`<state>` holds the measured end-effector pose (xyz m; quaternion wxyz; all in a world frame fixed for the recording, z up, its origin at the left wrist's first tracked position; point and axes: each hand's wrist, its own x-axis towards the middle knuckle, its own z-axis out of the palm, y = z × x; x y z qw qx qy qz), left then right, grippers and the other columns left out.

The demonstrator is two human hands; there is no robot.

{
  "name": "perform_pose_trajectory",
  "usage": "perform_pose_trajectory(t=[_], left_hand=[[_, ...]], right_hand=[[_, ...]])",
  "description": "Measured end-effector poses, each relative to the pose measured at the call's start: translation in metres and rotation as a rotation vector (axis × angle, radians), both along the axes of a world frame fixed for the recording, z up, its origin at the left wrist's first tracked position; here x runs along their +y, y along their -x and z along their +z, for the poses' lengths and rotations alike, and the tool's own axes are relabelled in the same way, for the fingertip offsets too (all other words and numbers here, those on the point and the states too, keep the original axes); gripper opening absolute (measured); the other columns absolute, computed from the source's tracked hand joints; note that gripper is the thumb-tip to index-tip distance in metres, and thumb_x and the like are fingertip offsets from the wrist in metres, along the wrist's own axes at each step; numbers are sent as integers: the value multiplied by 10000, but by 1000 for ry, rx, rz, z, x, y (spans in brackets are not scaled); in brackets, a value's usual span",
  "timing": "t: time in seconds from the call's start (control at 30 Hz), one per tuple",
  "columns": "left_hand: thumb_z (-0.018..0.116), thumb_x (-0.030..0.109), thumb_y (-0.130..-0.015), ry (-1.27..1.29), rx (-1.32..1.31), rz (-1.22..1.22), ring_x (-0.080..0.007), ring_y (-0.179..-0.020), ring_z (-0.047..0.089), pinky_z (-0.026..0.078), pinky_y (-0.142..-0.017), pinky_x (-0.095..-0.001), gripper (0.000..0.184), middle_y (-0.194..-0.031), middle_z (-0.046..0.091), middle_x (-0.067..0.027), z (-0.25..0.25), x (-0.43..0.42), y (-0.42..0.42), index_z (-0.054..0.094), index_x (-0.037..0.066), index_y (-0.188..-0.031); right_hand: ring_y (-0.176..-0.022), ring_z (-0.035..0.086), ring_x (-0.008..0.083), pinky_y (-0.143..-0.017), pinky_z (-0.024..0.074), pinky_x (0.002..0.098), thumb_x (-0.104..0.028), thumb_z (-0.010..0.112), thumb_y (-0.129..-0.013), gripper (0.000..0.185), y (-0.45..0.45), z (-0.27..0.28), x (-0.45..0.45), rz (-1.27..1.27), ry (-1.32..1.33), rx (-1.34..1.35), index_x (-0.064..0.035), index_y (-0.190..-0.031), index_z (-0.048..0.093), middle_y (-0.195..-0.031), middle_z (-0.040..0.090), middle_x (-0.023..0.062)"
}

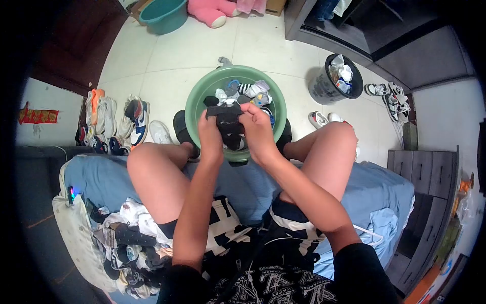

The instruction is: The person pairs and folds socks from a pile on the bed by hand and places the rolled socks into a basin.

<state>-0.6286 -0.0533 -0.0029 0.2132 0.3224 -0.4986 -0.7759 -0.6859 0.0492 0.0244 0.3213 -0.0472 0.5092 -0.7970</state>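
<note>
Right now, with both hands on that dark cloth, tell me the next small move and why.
Probably spread the dark cloth a little: the left hand and right hand hold its opposite sides over the green basin, and it looks rumpled between them.

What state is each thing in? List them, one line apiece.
Dark cloth: held up between both hands, above the green basin.
Left hand: fingers closed on the cloth.
Right hand: fingers closed on the cloth.
Green basin: upright, partly filled with small garments.
Black bin: open, holding crumpled white waste.
Clothes pile: heaped loosely on the bed.
Teal basin: upright on the floor.
</note>
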Motion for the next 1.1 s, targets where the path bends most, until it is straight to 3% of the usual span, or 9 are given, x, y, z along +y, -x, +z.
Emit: perform_pose_trajectory(t=[0.2,0.33,0.43,0.5,0.6,0.73,0.8,0.93,1.1], left_hand=[[349,361,-1017,-415,-222,-229,-207,-939,636,549,-808,-368,405,-1061,634,-93,18,7,-6,569,53,-1163],[345,375,-1027,-460,-61,-185,-224,-971,641,567,-825,-424,428,-1103,631,-101,-5,5,-1,552,40,-1195],[370,321,-1024,-457,76,-89,-227,-998,635,557,-845,-411,392,-1113,626,-115,-14,-6,3,526,15,-1212],[399,225,-1005,-516,54,20,-228,-984,641,545,-865,-392,325,-1112,626,-126,-15,-12,1,524,-3,-1200],[407,143,-972,-498,159,98,-229,-980,644,529,-890,-382,288,-1110,629,-131,-27,-20,-4,531,-7,-1185],[380,102,-955,-483,168,145,-225,-983,645,528,-890,-378,279,-1099,634,-130,-12,-21,-4,543,-5,-1154],[361,115,-966,-450,143,112,-236,-997,642,523,-900,-384,288,-1087,636,-131,-3,-21,-6,540,-6,-1157],[373,157,-987,-529,209,49,-241,-990,644,524,-900,-395,300,-1101,636,-126,-8,-23,-8,538,-8,-1177],[417,273,-1023,-551,186,40,-200,-973,613,516,-842,-349,291,-1058,635,-77,28,-18,-12,576,66,-1152]], right_hand=[[-847,611,69,-755,482,215,99,476,-862,204,6,9,2,-25,-12,247,-11,-997,583,-944,652,29],[-842,620,77,-758,482,212,114,472,-856,217,6,9,6,51,-43,192,-13,-986,590,-951,662,29],[-799,613,81,-716,475,215,93,475,-858,193,6,0,7,66,-89,333,8,-995,581,-916,666,32],[-791,630,173,-727,479,284,33,508,-843,184,6,-2,5,37,-312,557,24,-1014,573,-862,670,136],[-701,567,88,-656,435,223,22,505,-854,150,-1,2,1,-34,-417,527,9,-995,554,-764,629,46],[-746,564,98,-660,446,235,16,497,-851,154,-1,4,-4,-70,-438,610,-5,-995,548,-827,614,63],[-863,623,299,-805,486,364,72,482,-780,261,2,6,-5,-224,-416,967,27,-1032,535,-920,621,172],[-973,560,179,-768,501,299,115,463,-778,371,9,7,-5,82,-255,605,-18,-1114,550,-1120,549,101],[-1066,554,314,-914,464,340,170,434,-707,561,-10,19,-5,20,-332,978,-53,-1212,539,-1139,554,134]])
